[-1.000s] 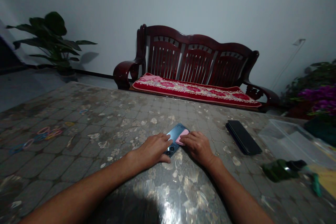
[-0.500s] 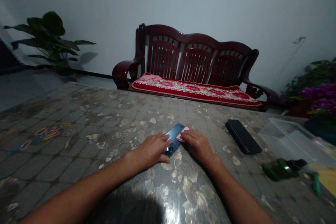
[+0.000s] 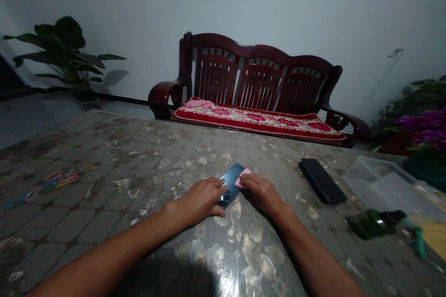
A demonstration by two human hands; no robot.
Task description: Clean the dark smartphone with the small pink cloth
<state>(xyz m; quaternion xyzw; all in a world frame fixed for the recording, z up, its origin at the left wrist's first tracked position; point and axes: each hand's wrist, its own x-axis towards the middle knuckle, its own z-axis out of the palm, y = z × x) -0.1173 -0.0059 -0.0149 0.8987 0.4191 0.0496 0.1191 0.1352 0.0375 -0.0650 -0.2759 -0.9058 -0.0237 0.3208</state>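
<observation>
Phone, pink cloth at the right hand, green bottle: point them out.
Phone (image 3: 232,178), head view, on its blue back.
Pink cloth (image 3: 238,181), head view, its exposed left part.
Green bottle (image 3: 370,224), head view, its body.

We see a smooth, glossy phone (image 3: 231,177), a matt pink cloth (image 3: 242,178), a shiny desk (image 3: 244,236), a bench (image 3: 259,53) of polished dark wood, a clear plastic box (image 3: 386,190) and a translucent green bottle (image 3: 370,224).

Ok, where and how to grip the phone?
I'd probably grip the blue phone by its long edges near the camera end, from above on the person's side: it lies flat, back up, that end nearest, while the right hand holds the pink cloth farther along.
</observation>
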